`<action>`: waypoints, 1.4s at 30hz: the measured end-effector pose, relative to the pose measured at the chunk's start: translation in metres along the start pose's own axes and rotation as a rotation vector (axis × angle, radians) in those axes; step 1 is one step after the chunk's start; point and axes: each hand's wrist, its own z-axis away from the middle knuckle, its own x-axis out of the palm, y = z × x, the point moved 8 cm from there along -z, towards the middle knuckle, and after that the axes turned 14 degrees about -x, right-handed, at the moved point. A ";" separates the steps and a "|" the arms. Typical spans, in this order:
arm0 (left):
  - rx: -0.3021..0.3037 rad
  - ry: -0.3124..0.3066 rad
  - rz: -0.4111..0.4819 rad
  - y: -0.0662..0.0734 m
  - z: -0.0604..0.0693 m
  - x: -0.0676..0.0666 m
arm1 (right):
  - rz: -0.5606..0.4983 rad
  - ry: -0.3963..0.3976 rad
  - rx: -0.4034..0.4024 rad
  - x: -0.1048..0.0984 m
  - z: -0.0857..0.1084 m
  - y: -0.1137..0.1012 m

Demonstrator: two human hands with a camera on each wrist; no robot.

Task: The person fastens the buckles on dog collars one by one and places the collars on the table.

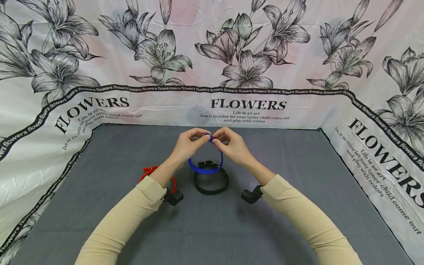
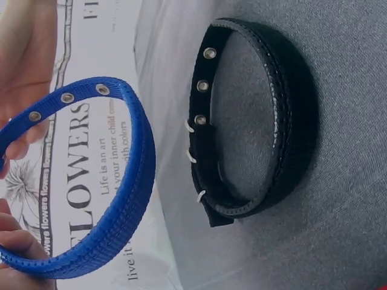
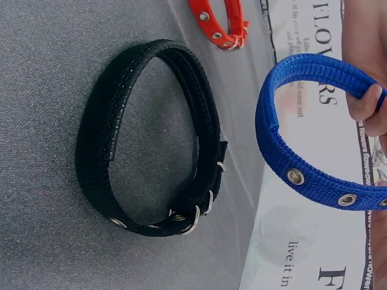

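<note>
A blue collar (image 1: pixel 206 171) with metal eyelets hangs as a loop between both hands, above the cloth. My left hand (image 1: pixel 186 144) pinches one end of it with thumb and fingers. My right hand (image 1: pixel 232 145) pinches the strap close beside, so the fingertips of both hands nearly meet. In the left wrist view the eyelets of the blue collar (image 2: pixel 145 163) show along its upper strap; where the ends come together is out of sight there. Behind and below it, a black collar (image 3: pixel 91 139) with a buckle and metal rings lies on the cloth as a closed loop.
A red collar (image 1: pixel 151 169) lies on the left, partly covered by the left forearm. Grey cloth (image 1: pixel 212 228) covers the table. White flower-printed sheeting (image 1: pixel 185 106) rises at the back and along both sides.
</note>
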 end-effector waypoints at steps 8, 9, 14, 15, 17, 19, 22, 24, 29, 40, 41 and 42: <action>-0.013 0.029 0.108 -0.001 0.000 -0.003 | 0.014 -0.008 -0.016 0.000 0.000 -0.002; -0.014 0.031 0.117 -0.001 0.000 -0.003 | 0.017 -0.008 -0.017 0.000 0.000 -0.002; -0.015 0.053 0.177 0.000 -0.001 -0.005 | 0.049 -0.015 -0.018 0.001 0.000 -0.001; -0.012 0.058 0.191 0.001 -0.001 -0.006 | 0.053 -0.016 -0.017 0.001 0.000 0.000; -0.006 0.063 0.215 0.002 0.000 -0.007 | 0.056 -0.017 -0.013 0.001 0.001 0.000; 0.004 0.058 0.237 0.003 0.000 -0.008 | 0.051 -0.014 -0.009 0.000 0.001 0.001; 0.023 0.050 0.276 0.005 0.000 -0.009 | 0.046 -0.012 -0.007 0.000 0.002 0.001; 0.028 0.048 0.304 0.005 0.000 -0.009 | 0.039 -0.013 -0.005 0.000 0.002 0.001; 0.019 0.064 0.355 0.005 0.000 -0.010 | 0.027 -0.020 0.002 0.001 0.002 0.001; -0.035 0.115 0.445 0.004 -0.002 -0.020 | 0.005 -0.071 0.013 0.006 0.005 0.003; -0.040 0.110 0.449 0.004 -0.003 -0.020 | 0.004 -0.071 0.013 0.006 0.006 0.004; -0.044 0.105 0.448 0.004 -0.003 -0.020 | 0.000 -0.066 0.013 0.006 0.006 0.005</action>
